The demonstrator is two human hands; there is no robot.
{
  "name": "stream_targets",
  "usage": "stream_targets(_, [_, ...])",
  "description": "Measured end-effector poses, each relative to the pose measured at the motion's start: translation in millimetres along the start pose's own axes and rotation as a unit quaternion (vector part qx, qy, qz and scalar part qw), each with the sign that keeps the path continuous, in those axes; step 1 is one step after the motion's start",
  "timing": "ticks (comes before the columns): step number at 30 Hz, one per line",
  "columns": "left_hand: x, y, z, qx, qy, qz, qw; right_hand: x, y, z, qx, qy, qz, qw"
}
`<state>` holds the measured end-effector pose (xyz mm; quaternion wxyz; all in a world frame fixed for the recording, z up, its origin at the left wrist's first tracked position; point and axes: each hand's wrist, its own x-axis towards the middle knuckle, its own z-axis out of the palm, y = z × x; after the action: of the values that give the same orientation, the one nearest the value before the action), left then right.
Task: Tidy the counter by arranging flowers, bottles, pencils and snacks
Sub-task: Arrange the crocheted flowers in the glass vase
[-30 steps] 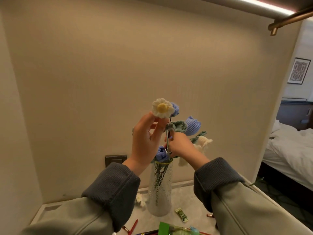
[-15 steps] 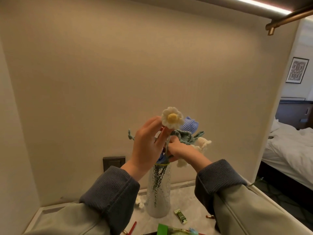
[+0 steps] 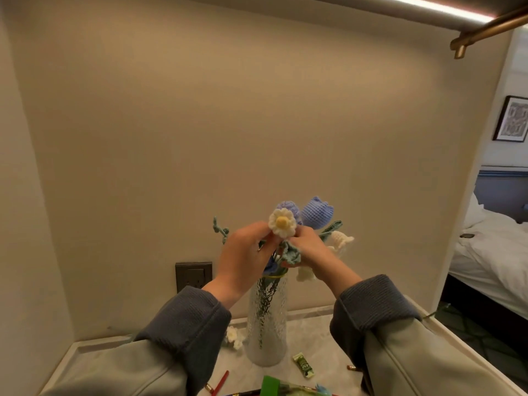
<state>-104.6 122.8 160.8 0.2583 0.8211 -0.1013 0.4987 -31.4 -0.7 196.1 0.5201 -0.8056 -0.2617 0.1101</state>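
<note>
Left hand pinches the white crocheted daisy with yellow centre just under its bloom. The stem points to 6 o'clock, at the mouth of the ribbed clear glass vase directly below. At 3 o'clock, the right hand pinches the stem's green knitted leaf.

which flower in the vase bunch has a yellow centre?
The white daisy, frontmost, held by the left hand. The blue tulip, the blue bloom behind it and the cream bells show no yellow.
</note>
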Motion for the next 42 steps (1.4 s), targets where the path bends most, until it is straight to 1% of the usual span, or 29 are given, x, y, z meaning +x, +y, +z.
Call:
stream_targets(3, [-6,-5,2,0.115,-0.007,-0.034,0.993,6,4,3,0.028,0.005,0.004,1.000])
stream_targets(5, [-9,-3,5,0.171,-0.014,-0.048,0.984,8,6,4,0.042,0.001,-0.005,0.999])
stream_targets(8, [-16,2,11,0.214,-0.025,-0.052,0.975,7,8,1,0.086,0.001,-0.010,0.996])
stream_targets(13, [-21,1,24,0.297,-0.038,-0.056,0.953,5,4,-8,0.078,-0.007,-0.009,0.997])
stream_targets(18, [-23,5,35,0.364,-0.080,-0.111,0.921,-1,-1,-10,0.075,-0.029,-0.074,0.994])
stream_targets(21, [-27,8,38,0.380,-0.086,-0.129,0.912,-7,3,-11,0.052,-0.027,-0.096,0.994])
stream_targets(23, [-32,11,36,0.377,-0.081,-0.130,0.914,-14,8,-10,0.039,-0.008,-0.136,0.990])
stream_targets(26, [-40,18,30,0.350,-0.064,-0.132,0.925,-26,17,-6,0.053,0.040,-0.219,0.974])
stream_targets(30, [-57,19,15,0.319,-0.033,-0.127,0.939,-40,33,4,0.131,0.098,-0.310,0.936])
stream_targets(32, [-69,18,5,0.271,-0.020,-0.129,0.954,-49,40,10,0.164,0.090,-0.333,0.924])
stream_targets(34, [-83,18,-7,0.209,-0.017,-0.151,0.966,-56,48,19,0.175,0.050,-0.333,0.925])
stream_targets(36, [-96,15,-20,0.156,-0.036,-0.217,0.963,-58,58,33,0.158,0.006,-0.318,0.935])
stream_targets(39, [-118,4,-40,0.108,-0.055,-0.334,0.935,-55,73,54,0.124,-0.045,-0.272,0.953])
stream_targets(42, [-138,-8,-60,0.093,-0.055,-0.409,0.906,-47,81,76,0.087,-0.089,-0.218,0.968])
